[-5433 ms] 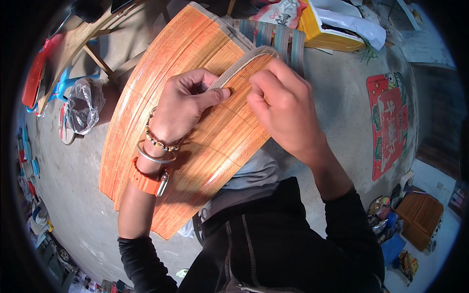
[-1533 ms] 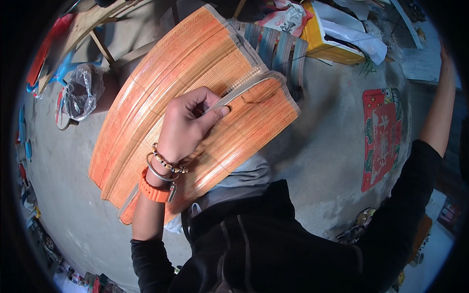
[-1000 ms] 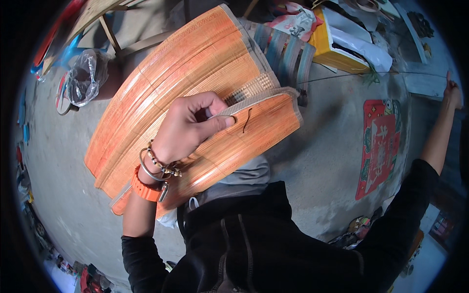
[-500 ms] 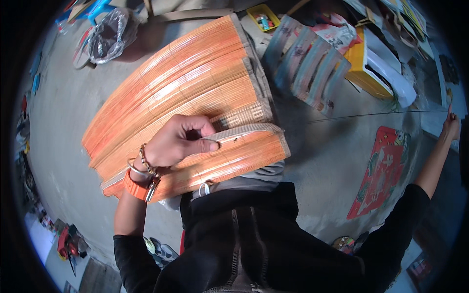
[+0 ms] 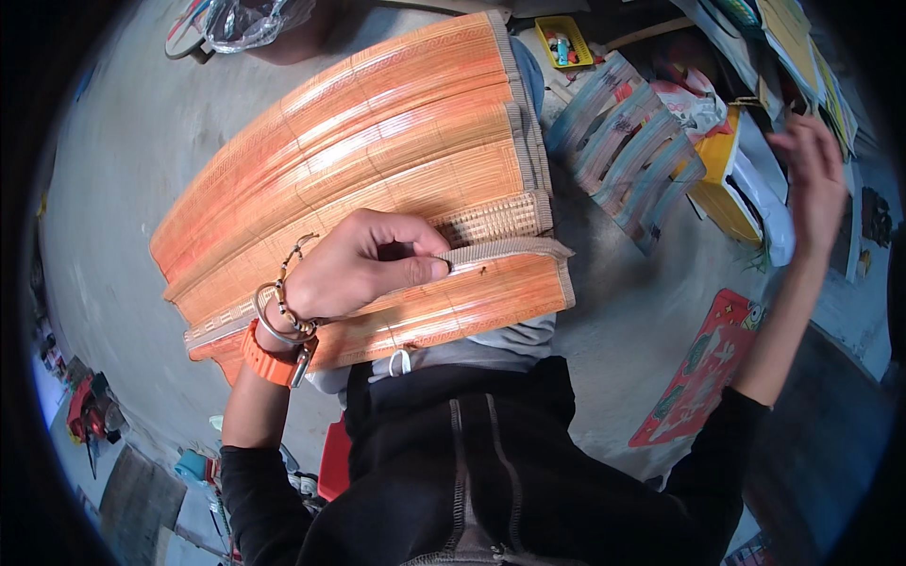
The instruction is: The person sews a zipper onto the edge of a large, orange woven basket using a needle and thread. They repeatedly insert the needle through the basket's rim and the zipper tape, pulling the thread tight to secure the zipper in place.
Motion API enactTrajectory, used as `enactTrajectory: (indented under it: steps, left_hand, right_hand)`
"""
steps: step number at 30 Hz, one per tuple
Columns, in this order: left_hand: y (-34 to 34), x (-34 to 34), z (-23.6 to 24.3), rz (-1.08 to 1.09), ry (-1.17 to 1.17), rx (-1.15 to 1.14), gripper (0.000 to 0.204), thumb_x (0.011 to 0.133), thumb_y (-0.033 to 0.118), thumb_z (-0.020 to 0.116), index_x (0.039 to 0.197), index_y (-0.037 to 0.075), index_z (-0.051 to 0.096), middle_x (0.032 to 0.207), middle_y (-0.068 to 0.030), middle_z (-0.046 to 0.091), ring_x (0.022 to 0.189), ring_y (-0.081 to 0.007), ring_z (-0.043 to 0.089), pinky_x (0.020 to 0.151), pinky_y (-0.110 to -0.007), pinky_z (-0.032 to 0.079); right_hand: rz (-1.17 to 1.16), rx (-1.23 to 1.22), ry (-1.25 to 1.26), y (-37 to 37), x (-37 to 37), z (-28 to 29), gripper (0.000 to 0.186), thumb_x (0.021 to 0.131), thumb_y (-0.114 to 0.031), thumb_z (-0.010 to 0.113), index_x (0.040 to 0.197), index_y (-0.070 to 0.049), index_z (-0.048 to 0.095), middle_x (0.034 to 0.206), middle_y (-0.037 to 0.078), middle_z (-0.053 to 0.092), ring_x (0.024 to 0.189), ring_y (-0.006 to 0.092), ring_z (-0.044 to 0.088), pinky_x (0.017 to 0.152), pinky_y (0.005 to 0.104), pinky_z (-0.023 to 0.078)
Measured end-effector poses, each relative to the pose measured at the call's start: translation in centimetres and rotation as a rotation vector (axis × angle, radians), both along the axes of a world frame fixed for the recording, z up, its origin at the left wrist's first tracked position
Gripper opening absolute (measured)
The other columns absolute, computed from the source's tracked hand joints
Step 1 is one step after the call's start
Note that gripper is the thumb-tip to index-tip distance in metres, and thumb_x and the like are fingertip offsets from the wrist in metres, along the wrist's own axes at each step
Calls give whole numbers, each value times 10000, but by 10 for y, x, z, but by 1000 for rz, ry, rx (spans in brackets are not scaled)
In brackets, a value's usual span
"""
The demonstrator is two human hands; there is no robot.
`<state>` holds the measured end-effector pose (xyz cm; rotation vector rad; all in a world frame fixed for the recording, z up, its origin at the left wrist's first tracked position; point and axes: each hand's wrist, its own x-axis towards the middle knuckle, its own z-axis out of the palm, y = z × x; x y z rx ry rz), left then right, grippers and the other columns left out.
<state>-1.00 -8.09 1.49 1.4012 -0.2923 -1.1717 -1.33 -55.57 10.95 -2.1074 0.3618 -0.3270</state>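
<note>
Our right hand (image 5: 813, 179) has swung up and inward from three o'clock toward two o'clock of the view; its fingers blur, so we cannot tell whether they grip anything. Our left hand (image 5: 363, 269) pinches the edge of the woven mat (image 5: 377, 141), which fans from nine through twelve to four o'clock around it, well apart from our right.

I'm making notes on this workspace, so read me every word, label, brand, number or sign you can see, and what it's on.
No text is clear enough to quote.
Red rectangular floor mat: large pale markings, too slanted and blurred.
Crumpled white-and-red plastic bag: markings too small and blurred.
Orange-strapped wristwatch: face turned edge-on, unreadable.
Glossy orange-brown slatted mat with grey edging: no lettering visible.
</note>
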Motion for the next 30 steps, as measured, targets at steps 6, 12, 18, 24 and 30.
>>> enactTrajectory:
  steps: [6, 12, 18, 24, 30]
  left_hand:
    - [8, -3, -4, 32, 41, -24, 128, 883, 82, 694, 965, -16, 689, 841, 1, 658, 786, -53, 558, 730, -218, 465]
    - [7, 0, 3, 72, 36, 13, 87, 853, 44, 711, 907, -20, 689, 826, -5, 644, 767, -65, 556, 714, -227, 456]
    - [6, 3, 11, 87, -203, 29, 76, 809, 28, 724, 861, -17, 691, 778, -46, 640, 709, -115, 582, 662, -259, 463]
    - [5, -16, 23, 56, -981, 93, 121, 724, 20, 738, 833, -3, 690, 780, -77, 628, 670, -194, 621, 560, -303, 485]
    - [3, -35, 22, 128, -1550, 49, 264, 595, 26, 756, 845, -23, 689, 806, -75, 614, 658, -182, 616, 498, -260, 474]
  right_hand:
    - [1022, -45, 67, 182, 11, -64, 113, 884, -33, 614, 981, -14, 668, 936, 69, 618, 819, 133, 592, 706, 254, 486]
    - [1095, 188, 468, 212, 22, -74, 92, 848, 10, 630, 924, 24, 679, 908, 83, 628, 768, 151, 597, 649, 271, 468]
    - [1281, 135, 316, 218, 22, -79, 112, 818, 28, 632, 915, 16, 687, 893, 87, 640, 750, 189, 618, 644, 287, 477]
    - [1287, 230, 240, 217, 15, -77, 149, 761, 39, 669, 896, -11, 703, 882, 79, 623, 748, 189, 615, 632, 284, 472]
    - [1284, 256, 265, 220, 8, -59, 127, 787, 38, 647, 894, -12, 692, 858, 66, 574, 711, 168, 588, 609, 278, 451]
